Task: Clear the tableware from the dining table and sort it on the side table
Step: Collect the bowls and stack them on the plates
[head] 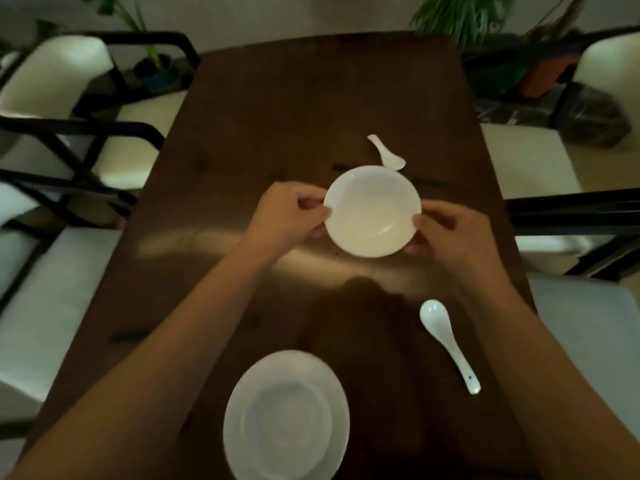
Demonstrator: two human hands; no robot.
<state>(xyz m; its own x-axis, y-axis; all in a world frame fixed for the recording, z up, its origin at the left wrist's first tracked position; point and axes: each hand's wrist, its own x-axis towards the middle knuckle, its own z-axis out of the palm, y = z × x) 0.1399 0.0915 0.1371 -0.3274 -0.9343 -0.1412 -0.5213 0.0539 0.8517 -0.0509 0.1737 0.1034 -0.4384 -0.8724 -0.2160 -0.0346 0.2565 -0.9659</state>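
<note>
A white bowl [372,211] is being held at centre frame over the dark dining table [263,133], the left hand [291,216] and right hand [446,230] pinching opposite rims, while spoons are lying just above [386,152] and at lower right [448,341], a plate [285,415] sitting bottom centre.

A white bowl [372,211] is gripped at its rim by both hands, left hand [289,216] and right hand [450,233], over the dark bench [277,116].
</note>
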